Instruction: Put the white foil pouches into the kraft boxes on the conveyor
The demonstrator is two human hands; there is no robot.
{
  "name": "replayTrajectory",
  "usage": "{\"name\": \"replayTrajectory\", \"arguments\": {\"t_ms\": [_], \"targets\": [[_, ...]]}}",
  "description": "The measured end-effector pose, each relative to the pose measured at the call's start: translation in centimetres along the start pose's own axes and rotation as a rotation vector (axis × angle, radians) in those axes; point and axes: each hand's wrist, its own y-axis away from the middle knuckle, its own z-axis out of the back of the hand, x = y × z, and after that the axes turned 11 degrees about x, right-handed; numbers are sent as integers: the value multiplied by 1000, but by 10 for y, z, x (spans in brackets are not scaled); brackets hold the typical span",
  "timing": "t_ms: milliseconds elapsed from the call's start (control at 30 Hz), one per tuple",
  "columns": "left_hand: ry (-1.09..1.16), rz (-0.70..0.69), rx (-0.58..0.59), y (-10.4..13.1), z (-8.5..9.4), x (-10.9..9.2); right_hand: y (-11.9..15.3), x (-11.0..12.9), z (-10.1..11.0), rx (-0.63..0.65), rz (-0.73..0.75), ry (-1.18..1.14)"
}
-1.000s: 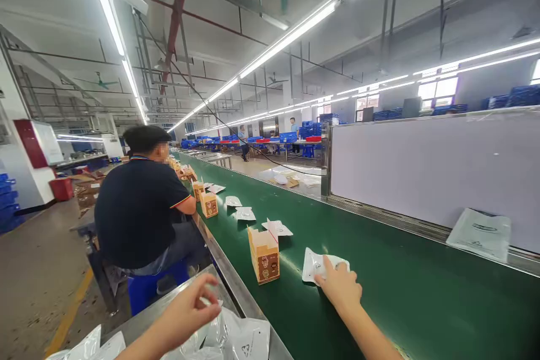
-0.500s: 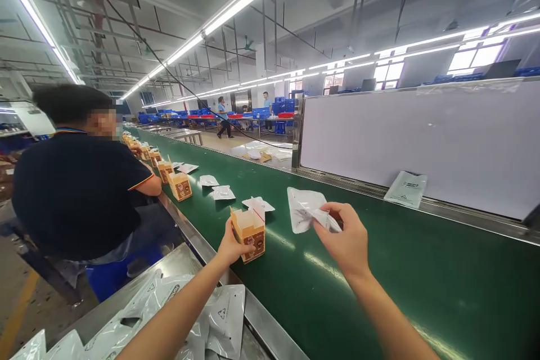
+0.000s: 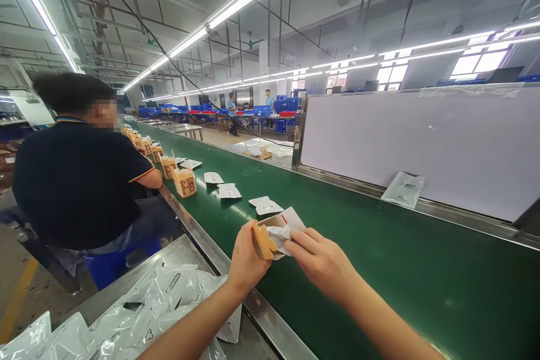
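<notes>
My left hand [image 3: 248, 256] is wrapped round a small orange-brown cardboard box [image 3: 264, 242], which is tilted with its open top facing right. A white flap with a red mark stands up at the box's far side. My right hand [image 3: 318, 259] pinches a white plastic pouch [image 3: 278, 234] at the box mouth, with part of the pouch inside the box. Just beyond the box, another white pouch [image 3: 265, 205] lies flat on the green conveyor belt [image 3: 379, 270].
Several white pouches [image 3: 230, 190] and open boxes [image 3: 184, 183] stand along the belt. A heap of silvery pouches [image 3: 143, 309] fills the metal side table at lower left. A co-worker [image 3: 80, 180] sits at left. One pouch [image 3: 404, 189] leans against the white panel [image 3: 413, 140].
My right hand has brought the pouch leftward to the box and partly into its opening. My left hand has tipped the box over toward the right.
</notes>
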Motion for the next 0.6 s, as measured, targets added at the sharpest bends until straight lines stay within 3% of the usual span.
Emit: {"name": "replayTrajectory", "arguments": {"t_ms": [67, 167, 267, 333, 400, 500, 600], "targets": [[-122, -116, -3, 5, -6, -2, 3, 10, 8, 177, -43, -59], [-244, -341, 80, 13, -14, -6, 3, 23, 18, 440, -147, -438], [-282, -340, 94, 22, -22, -9, 3, 28, 17, 562, -280, -801], [-266, -266, 101, 26, -28, -8, 6, 26, 10, 511, -358, -833], [-206, -222, 186, 29, -31, -8, 13, 21, 6, 411, -402, -741], [-92, -120, 433, 33, -27, -15, 43, 3, 14, 234, -401, -524], [-27, 38, 653, 39, -8, -27, 94, -22, 36, 140, -493, -350]]}}
